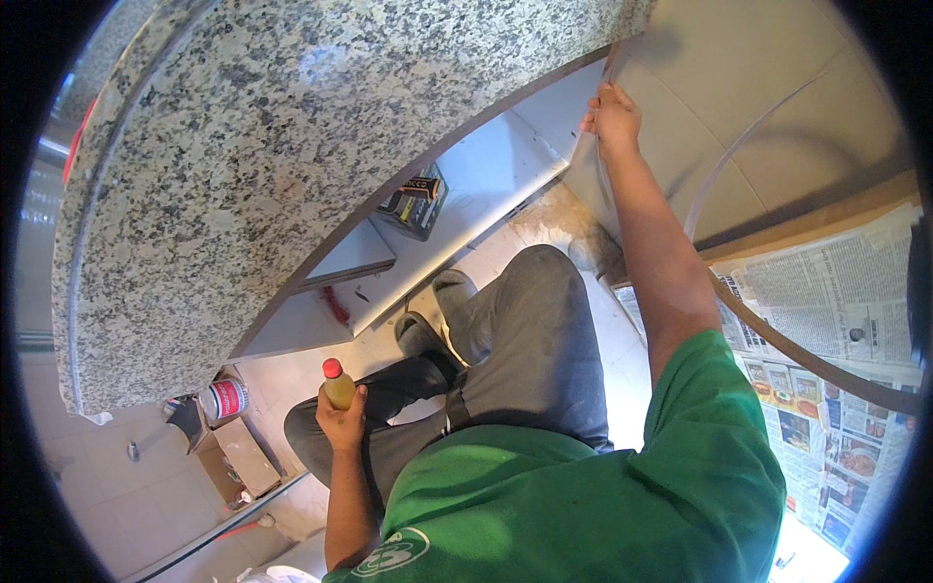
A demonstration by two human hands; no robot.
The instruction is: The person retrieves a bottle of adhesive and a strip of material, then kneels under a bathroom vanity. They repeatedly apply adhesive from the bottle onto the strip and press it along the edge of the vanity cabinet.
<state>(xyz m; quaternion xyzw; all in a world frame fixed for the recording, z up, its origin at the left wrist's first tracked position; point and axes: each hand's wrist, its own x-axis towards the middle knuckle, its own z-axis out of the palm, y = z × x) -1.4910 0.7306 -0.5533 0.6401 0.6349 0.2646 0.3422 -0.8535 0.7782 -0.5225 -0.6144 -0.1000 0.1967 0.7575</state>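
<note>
A person's left hand [342, 424], near and left, wraps around a small, yellowish bottle [340, 391] with a red cap, over grey trousers [535, 360]. Far right, the right hand [615, 121] pinches a thin, flexible strip [610, 66] beside a speckled granite countertop [321, 185].

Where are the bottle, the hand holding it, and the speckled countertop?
Bottle [341, 392], head view: yellowish body.
Left hand [341, 425], head view: middle of hand.
Speckled countertop [292, 185], head view: bare surface.
</note>
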